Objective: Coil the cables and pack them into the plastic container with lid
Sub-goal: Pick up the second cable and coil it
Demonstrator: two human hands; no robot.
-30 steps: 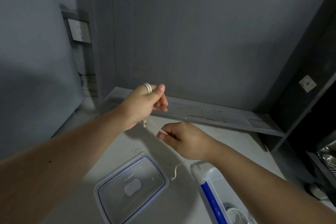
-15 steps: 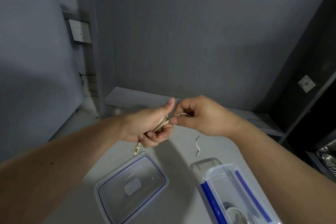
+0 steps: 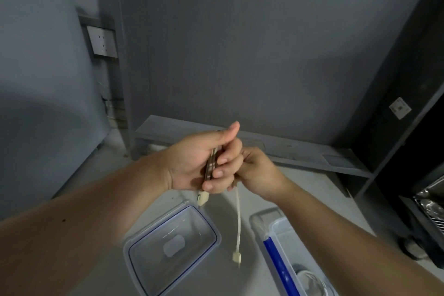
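Cream-white cable [image 3: 238, 219] is gathered into flat loops inside the left hand [image 3: 199, 161], whose fingers are curled closed over the bundle with the thumb raised along the top — a clamp that probably keeps the turns from springing apart. One plug end pokes out just under the heel of that hand, and a free tail hangs straight down from between the two hands, ending in a small connector above the table [image 3: 230, 281]. The right hand [image 3: 259, 173] sits tucked just behind the left fingers, and appears to pinch the tail where it leaves the coil, though its fingertips are hidden, so I cannot tell how tightly it grips. Judging by the short length still dangling, the coiling is near its last turn or two. Below, the lid [image 3: 171, 247] lies flat and clear with a blue rim, and the plastic container [image 3: 283, 231] stands open just to its right — placed under the hands, presumably so the finished coil drops straight in. Something pale already lies at the container's bottom, likely another cable.
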